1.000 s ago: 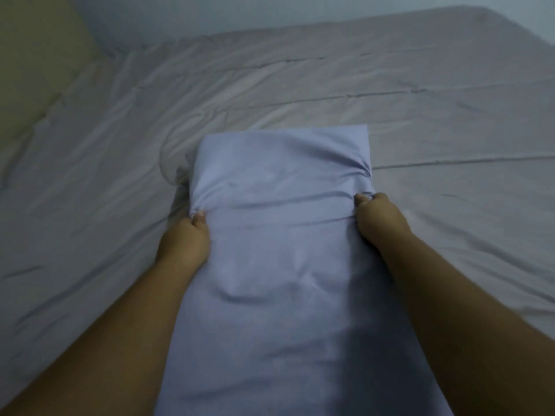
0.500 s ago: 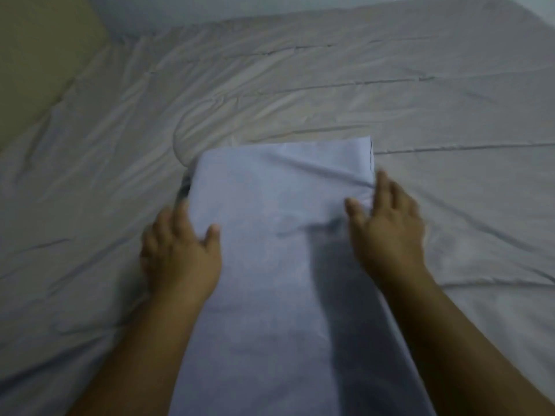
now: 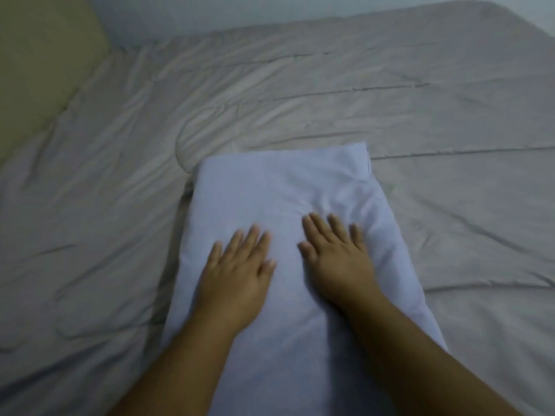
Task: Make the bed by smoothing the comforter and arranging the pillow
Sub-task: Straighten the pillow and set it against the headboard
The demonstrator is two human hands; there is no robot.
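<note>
Pale lavender-blue rectangular cloth pillow point(image 3: 279, 187) lies lengthwise on the near middle of the bed, with both palms flat on it.

It rests on a wrinkled grey fabric comforter point(image 3: 420, 85) that spreads left, right and far beyond it. The left hand point(image 3: 237, 274) and right hand point(image 3: 338, 259) lie side by side on the pillow's middle, close but not touching, fingers straight and pointing to the far end, gripping nothing. Creases gather in the cover just beyond the right fingertips. A tan padded panel point(image 3: 36, 61) stands at the far left corner.
</note>
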